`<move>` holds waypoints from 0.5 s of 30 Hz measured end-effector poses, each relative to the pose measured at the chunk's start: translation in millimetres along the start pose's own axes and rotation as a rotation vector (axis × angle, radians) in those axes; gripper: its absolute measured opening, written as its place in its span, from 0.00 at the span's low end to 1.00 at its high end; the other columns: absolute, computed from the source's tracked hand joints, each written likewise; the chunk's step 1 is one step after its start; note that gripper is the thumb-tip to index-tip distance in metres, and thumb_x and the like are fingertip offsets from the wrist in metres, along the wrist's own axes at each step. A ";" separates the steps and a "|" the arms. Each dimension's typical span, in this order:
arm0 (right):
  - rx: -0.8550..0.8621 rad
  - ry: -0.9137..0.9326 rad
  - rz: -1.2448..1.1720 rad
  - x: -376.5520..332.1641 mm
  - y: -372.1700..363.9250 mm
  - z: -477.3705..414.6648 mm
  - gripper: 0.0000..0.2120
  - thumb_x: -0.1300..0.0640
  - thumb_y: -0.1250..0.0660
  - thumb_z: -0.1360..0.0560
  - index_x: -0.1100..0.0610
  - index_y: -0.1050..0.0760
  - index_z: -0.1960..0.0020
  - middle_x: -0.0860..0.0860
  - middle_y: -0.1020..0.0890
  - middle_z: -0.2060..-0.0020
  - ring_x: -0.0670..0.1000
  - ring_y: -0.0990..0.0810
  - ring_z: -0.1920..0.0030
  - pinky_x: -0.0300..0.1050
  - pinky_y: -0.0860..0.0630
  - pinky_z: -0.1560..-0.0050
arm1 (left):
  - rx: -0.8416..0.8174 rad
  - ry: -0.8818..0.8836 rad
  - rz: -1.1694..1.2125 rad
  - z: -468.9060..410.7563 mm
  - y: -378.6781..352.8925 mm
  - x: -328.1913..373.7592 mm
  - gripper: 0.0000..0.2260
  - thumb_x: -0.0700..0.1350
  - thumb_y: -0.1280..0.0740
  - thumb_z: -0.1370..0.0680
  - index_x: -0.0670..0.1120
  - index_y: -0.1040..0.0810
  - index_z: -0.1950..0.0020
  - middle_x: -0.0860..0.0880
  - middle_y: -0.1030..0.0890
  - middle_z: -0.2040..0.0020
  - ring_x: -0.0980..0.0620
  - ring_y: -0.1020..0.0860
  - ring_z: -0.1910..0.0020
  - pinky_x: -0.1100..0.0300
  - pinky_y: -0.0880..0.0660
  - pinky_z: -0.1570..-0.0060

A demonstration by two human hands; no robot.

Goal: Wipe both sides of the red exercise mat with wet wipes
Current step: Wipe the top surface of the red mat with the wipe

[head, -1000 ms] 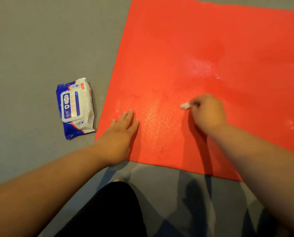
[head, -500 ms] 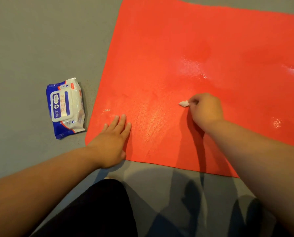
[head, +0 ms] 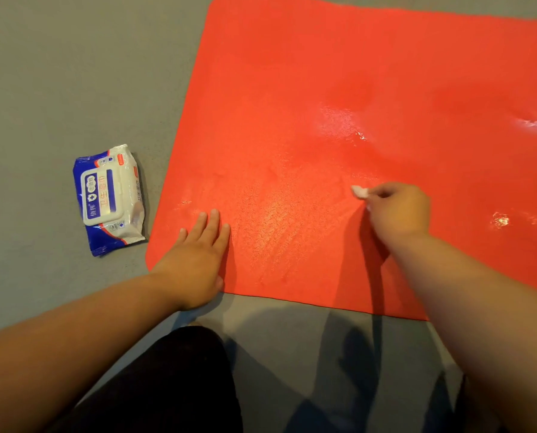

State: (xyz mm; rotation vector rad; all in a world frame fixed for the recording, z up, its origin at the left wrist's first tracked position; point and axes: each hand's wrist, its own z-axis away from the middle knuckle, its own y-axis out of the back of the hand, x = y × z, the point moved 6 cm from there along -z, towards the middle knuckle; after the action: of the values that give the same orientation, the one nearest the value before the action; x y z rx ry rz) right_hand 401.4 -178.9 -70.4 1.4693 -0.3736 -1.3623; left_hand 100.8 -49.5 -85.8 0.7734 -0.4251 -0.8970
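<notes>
Red mat [head: 323, 73] flat on the floor [head: 58, 73], long axis running off to my right; my left hand [head: 195, 260] rests released on its near-left corner, right hand [head: 398, 214] pinches the wipe [head: 359, 191], nearer the rest

Wet-glossy red mat [head: 370, 73]; shiny plastic wipes pack [head: 109, 198]; matt grey floor [head: 58, 73].

Left hand [head: 195, 257] lies flat, palm down, fingers straight and close together, pointing far, forearm reaching in from the near left. Right hand [head: 398, 214] is curled, knuckles up, pinching a wet wipe [head: 359, 192] at its far-left side, forearm coming from the near right.
</notes>
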 end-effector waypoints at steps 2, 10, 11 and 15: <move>-0.151 0.214 0.017 -23.2 -33.5 46.9 0.12 0.53 0.34 0.23 0.57 0.18 0.60 0.54 0.21 0.67 0.50 0.28 0.69 0.43 0.38 0.67 | -0.005 0.021 0.008 0.8 0.3 4.0 0.40 0.50 0.39 0.25 0.43 0.63 0.22 0.41 0.68 0.24 0.40 0.65 0.24 0.42 0.53 0.27; -0.122 0.266 0.042 0.5 -22.9 55.6 0.09 0.63 0.35 0.27 0.56 0.18 0.52 0.57 0.19 0.56 0.58 0.21 0.53 0.45 0.31 0.53 | 0.001 0.070 0.050 0.4 -1.4 7.8 0.40 0.47 0.40 0.24 0.44 0.64 0.22 0.43 0.69 0.24 0.41 0.65 0.24 0.41 0.54 0.26; -0.019 0.136 0.062 19.9 -3.6 37.3 0.08 0.62 0.34 0.27 0.56 0.18 0.52 0.58 0.18 0.56 0.59 0.21 0.53 0.45 0.30 0.55 | -0.003 0.072 0.050 0.6 -0.9 7.1 0.40 0.47 0.40 0.24 0.44 0.64 0.22 0.43 0.69 0.24 0.42 0.65 0.24 0.41 0.54 0.26; -0.089 0.134 0.065 -4.7 -29.7 66.3 0.09 0.61 0.36 0.25 0.57 0.18 0.49 0.58 0.18 0.53 0.59 0.21 0.52 0.48 0.28 0.53 | 0.004 0.073 0.051 1.4 1.2 10.9 0.39 0.47 0.40 0.24 0.43 0.62 0.22 0.42 0.67 0.23 0.41 0.64 0.24 0.40 0.52 0.27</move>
State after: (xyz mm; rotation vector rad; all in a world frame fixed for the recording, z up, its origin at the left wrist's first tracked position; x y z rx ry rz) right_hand 330.8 -194.1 -79.2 1.4531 -0.2689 -1.2071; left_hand 106.8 -58.6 -83.8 0.7936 -0.3806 -0.8179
